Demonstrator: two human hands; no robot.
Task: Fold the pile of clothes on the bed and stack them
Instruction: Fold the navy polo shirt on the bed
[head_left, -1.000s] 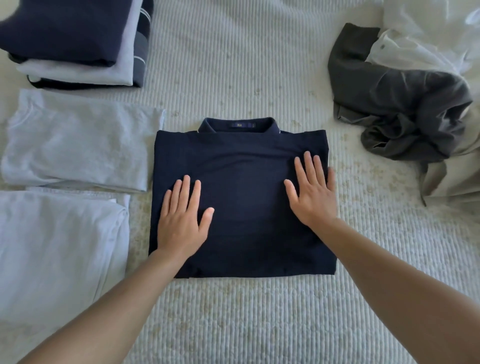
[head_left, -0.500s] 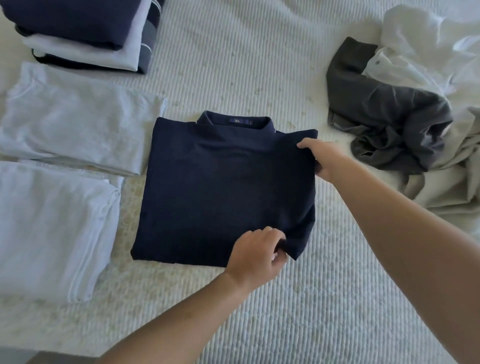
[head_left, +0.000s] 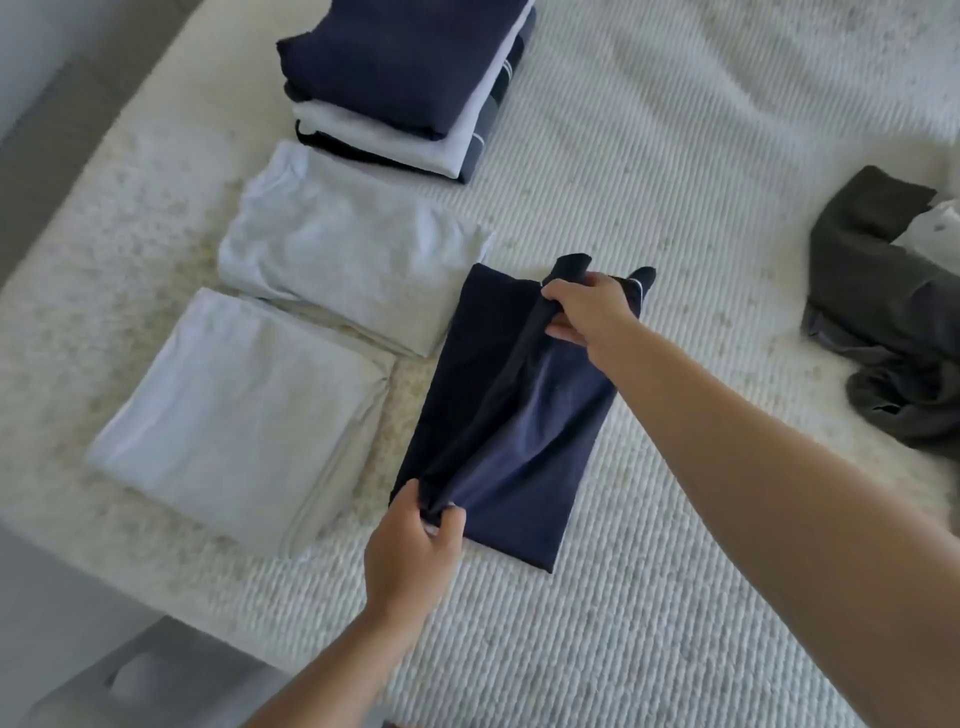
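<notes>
A navy shirt (head_left: 519, 431) lies in the middle of the white bed (head_left: 649, 182), with its right half lifted and coming over the left half. My right hand (head_left: 587, 306) pinches the raised edge at the collar end. My left hand (head_left: 410, 551) pinches the same edge at the near hem. To the left lie two folded pale grey garments, one near (head_left: 234, 421) and one farther (head_left: 348, 260). Behind them stands a stack of folded clothes (head_left: 410, 78) with a navy piece on top. A crumpled dark grey garment (head_left: 883, 312) sits at the right edge.
The bed's left edge runs diagonally at the lower left, with grey floor (head_left: 78, 597) beyond it. A bit of white cloth (head_left: 935, 234) lies on the dark grey garment. Bare bedcover spreads between the navy shirt and the unfolded pile.
Both hands went from pressing flat on the navy shirt to pinching its right edge, and have lifted that half over toward the left. The view has swung leftward.
</notes>
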